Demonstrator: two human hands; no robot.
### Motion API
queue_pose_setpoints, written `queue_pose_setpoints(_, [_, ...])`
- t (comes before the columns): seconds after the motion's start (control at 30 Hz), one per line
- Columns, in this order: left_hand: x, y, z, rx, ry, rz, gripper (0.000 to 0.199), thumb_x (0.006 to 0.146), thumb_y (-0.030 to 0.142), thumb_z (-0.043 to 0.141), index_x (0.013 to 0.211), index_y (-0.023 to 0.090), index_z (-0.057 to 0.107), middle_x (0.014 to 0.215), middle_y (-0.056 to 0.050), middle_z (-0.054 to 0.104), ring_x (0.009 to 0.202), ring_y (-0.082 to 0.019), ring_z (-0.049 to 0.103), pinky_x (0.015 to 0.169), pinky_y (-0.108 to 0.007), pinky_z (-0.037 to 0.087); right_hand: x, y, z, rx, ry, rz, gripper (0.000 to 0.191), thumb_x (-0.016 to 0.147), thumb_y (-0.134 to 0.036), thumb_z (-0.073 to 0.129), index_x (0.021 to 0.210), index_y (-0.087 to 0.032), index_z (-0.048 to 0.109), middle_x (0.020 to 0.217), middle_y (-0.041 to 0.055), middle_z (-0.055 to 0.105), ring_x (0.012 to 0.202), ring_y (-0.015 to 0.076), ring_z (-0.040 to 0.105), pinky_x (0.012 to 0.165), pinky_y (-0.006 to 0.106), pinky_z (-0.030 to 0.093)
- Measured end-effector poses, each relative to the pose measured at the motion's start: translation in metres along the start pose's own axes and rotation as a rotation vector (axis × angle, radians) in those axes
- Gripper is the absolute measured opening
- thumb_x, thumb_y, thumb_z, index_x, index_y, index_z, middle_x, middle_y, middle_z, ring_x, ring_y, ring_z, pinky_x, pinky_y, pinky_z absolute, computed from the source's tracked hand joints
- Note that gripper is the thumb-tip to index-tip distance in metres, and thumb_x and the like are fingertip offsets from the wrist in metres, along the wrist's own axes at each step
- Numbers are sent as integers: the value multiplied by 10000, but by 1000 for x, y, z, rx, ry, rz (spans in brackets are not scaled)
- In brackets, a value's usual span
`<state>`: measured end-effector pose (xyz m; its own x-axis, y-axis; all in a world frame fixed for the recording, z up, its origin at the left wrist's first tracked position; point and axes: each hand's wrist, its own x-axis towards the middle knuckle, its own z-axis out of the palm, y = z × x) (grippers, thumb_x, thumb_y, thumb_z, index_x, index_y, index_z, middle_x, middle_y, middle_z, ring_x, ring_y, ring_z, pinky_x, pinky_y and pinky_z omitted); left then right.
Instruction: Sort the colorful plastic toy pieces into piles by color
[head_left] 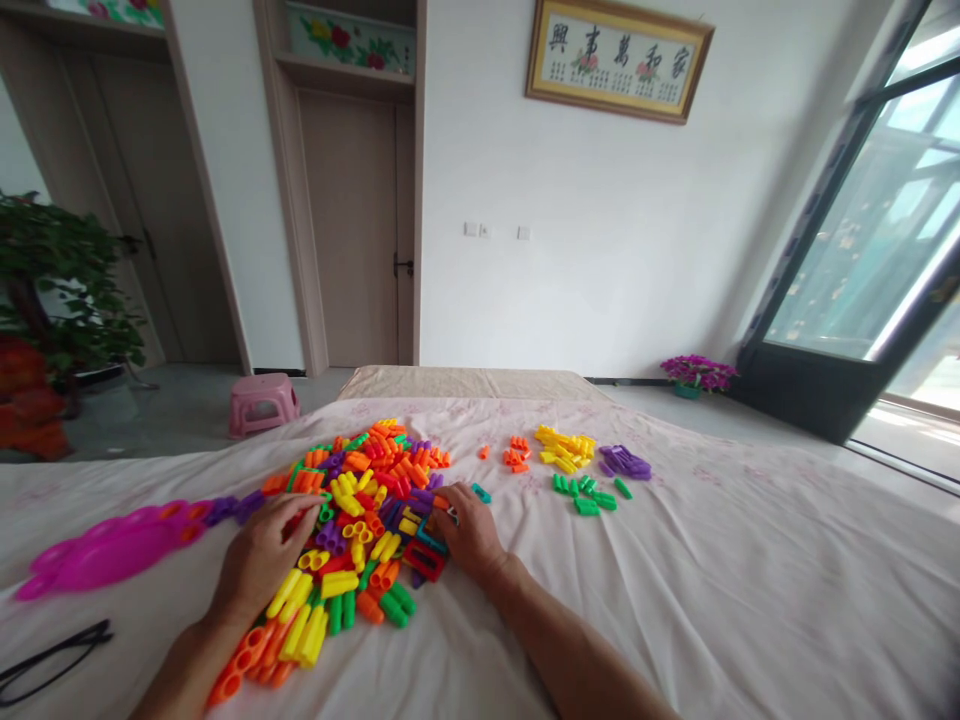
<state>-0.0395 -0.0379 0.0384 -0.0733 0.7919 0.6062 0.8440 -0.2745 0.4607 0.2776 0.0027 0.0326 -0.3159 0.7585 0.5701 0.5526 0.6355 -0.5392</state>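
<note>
A heap of plastic bullet-shaped building blocks [358, 490] in red, orange, yellow, green and purple lies on the cloth between my two hands. My left hand [259, 548] is at the heap's left side, fingers curled inward by red and green blocks; what they pinch is hidden. At the right side, my right hand [474, 528] has its fingers closed around an orange block [441, 502]. Under those fingertips are a teal block [429, 538] and a red block with openings [424, 562]. Small sorted groups lie farther right: orange [517, 455], yellow [566, 450], purple [626, 463] and green [586, 495].
The patterned cloth [735, 580] covers the table. On the left are a pink scalloped plastic tray [112, 548] and black-framed glasses [56, 655]. A lone teal block [481, 493] lies near my right hand. Beyond the table stands a pink stool [262, 402].
</note>
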Motion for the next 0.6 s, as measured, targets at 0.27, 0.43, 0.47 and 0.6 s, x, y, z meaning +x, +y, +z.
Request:
queue_pose_setpoints(0.27, [3, 74, 26, -101, -196, 149, 377, 915, 460, 532, 1173, 251, 710, 1130, -70, 751, 1076, -220, 669, 984, -379, 491, 1, -11, 2, -6, -17, -274, 194, 958, -330, 581, 1080, -227, 692, 1010, 63, 681, 934, 213, 575, 860, 355, 440])
queue_pose_setpoints(0.43, [1, 84, 32, -113, -264, 114, 296, 908, 432, 551, 1020, 249, 756, 1016, -52, 766, 987, -216, 685, 918, -368, 505, 1, -12, 8, -15, -36, -272, 191, 953, -334, 594, 1083, -234, 693, 983, 54, 691, 910, 208, 578, 837, 342, 447])
queue_pose_setpoints(0.47, [1, 83, 32, -115, -266, 101, 287, 906, 429, 553, 987, 245, 757, 995, -51, 766, 974, -216, 686, 909, -366, 506, 2, -11, 9, -17, -40, -270, 190, 956, -338, 592, 1078, -237, 696, 981, 51, 694, 908, 205, 580, 837, 338, 448])
queue_pose_setpoints(0.6, [-1, 76, 34, -146, -247, 7, 290, 899, 435, 549, 933, 226, 746, 973, -51, 768, 964, -216, 692, 905, -357, 514, 3, -4, 8, 2, -18, -209, 197, 966, -345, 573, 1057, -241, 713, 982, 52, 692, 922, 201, 596, 850, 330, 456])
